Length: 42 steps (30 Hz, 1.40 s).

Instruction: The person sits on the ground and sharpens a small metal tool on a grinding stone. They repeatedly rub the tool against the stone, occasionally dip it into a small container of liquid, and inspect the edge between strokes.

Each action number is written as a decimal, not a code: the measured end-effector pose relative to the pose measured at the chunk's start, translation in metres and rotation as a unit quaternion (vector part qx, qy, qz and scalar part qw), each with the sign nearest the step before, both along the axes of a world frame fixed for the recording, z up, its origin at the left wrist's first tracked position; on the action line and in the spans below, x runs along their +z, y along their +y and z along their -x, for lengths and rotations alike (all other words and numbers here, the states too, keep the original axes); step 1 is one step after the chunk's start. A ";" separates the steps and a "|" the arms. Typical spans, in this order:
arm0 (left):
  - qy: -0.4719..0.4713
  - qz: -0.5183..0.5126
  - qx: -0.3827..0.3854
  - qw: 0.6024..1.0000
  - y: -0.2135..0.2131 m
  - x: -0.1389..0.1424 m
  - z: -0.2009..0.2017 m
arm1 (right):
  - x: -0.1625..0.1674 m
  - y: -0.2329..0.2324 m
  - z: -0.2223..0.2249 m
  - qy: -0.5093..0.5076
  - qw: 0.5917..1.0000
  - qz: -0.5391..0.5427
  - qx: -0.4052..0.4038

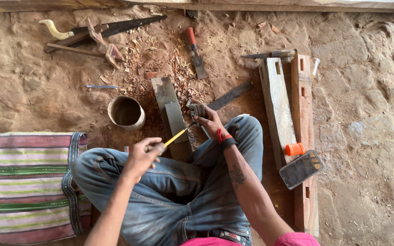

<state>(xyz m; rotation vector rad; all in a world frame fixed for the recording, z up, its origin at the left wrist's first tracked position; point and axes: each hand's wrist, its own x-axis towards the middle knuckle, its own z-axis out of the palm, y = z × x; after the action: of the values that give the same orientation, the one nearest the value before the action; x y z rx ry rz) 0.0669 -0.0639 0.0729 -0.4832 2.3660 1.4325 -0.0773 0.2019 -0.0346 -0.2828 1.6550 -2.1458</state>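
Observation:
I sit on the dirt floor in blue jeans. My left hand (143,154) grips a slim yellow tool (175,136), either a pencil or a screwdriver, and its dark tip points up and right. The tip meets a small grey metal part (197,110) that my right hand (211,123) holds just above my knee. That wrist wears a red band and a black strap. A long grey sharpening stone on a board (171,115) lies on the ground just left of the metal part.
Around me lie a metal cup (126,113), a striped cloth (28,187), a handsaw (115,27), a red-handled chisel (195,51) and a flat metal bar (231,94). Two mortised wooden beams (277,105) carry a phone (301,169) and an orange cap (294,149).

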 end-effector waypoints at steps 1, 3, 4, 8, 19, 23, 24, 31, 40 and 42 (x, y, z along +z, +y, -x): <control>-0.074 -0.099 0.040 0.992 -0.001 -0.002 0.000 | -0.001 0.000 0.000 0.006 1.000 -0.006 0.003; -0.064 -0.080 0.026 0.994 -0.002 -0.006 -0.003 | -0.004 -0.001 0.000 0.019 1.000 -0.014 0.007; 0.020 0.037 -0.026 0.999 -0.003 -0.007 -0.005 | -0.004 -0.001 0.000 0.008 1.000 -0.010 0.013; 0.396 0.249 -0.104 0.877 -0.005 -0.009 -0.010 | -0.004 -0.002 0.000 0.003 1.000 -0.006 0.012; 0.134 0.125 -0.074 0.980 0.004 -0.007 -0.004 | 0.003 -0.003 0.000 -0.021 1.000 0.020 0.002; 0.366 0.183 -0.061 0.910 0.006 -0.010 -0.012 | -0.001 -0.002 0.002 -0.015 1.000 0.027 0.001; 0.220 0.026 -0.013 0.975 0.004 -0.011 -0.012 | -0.002 -0.002 0.002 -0.018 0.999 0.047 0.004; 0.008 -0.062 -0.050 0.997 -0.009 -0.021 -0.009 | -0.003 -0.003 -0.001 -0.009 1.000 0.011 0.020; 0.243 0.274 -0.224 0.903 0.001 -0.011 -0.015 | 0.006 -0.003 0.003 -0.026 0.999 -0.032 0.026; 0.165 0.239 -0.205 0.935 0.000 -0.008 -0.010 | 0.005 -0.004 0.003 -0.034 0.999 -0.026 0.015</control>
<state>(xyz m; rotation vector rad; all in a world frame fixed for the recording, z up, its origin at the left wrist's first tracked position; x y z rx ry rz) 0.0770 -0.0640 0.0654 0.1647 2.8684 0.7936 -0.0804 0.1983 -0.0295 -0.2164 1.6549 -2.0644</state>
